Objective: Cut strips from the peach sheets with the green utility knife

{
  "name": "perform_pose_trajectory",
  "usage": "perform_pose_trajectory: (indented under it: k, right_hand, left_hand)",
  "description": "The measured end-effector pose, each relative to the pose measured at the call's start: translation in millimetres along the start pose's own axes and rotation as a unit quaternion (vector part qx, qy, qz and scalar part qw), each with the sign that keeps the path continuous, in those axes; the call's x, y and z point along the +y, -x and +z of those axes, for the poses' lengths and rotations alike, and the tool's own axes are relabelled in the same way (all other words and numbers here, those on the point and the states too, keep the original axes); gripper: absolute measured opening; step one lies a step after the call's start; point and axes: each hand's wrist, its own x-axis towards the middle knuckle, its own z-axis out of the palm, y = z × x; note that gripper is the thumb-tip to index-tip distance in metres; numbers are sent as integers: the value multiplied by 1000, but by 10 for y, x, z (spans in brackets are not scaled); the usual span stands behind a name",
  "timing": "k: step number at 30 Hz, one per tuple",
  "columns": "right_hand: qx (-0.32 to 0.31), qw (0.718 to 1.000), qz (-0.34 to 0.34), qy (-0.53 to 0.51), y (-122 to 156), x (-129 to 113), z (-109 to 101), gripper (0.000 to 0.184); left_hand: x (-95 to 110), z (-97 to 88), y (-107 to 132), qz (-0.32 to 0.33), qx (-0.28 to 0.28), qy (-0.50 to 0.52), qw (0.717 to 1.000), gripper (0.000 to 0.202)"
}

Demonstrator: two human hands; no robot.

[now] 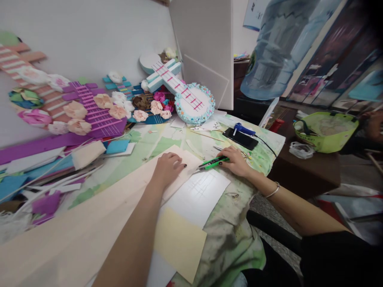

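My right hand [235,160] is closed around a green and black utility knife [213,162]. The knife's blade end points left, close to the edge of a long cream sheet [119,191]. Pressed down on that sheet, my left hand [168,170] has its fingers stretched out and holds nothing. Under the cream sheet lies a white board [199,191] with pencilled lines. A yellow paper [181,241] rests on the white board nearer to me. A pointed metal tool [218,148] lies partly hidden behind my right hand.
Beyond my right hand lie a black phone [241,138] and a blue glue gun [244,128] with a cord. Decorated craft guitars [194,101] lean along the back wall. Coloured scraps [44,171] pile up at left. A green basket [326,131] stands at right.
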Motion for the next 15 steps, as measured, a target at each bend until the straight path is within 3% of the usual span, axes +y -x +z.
perform_pose_trajectory:
  k: [9,15]
  right_hand:
    - [-11,1000,-14,-9,-63,-133,40,18]
    - [-2,1000,-4,-1,11,-86,-6,18]
  left_hand:
    - [6,-7,-3,7,-1,-7,1000,9]
    - [7,-2,-1,6,-4,-12,1000,10]
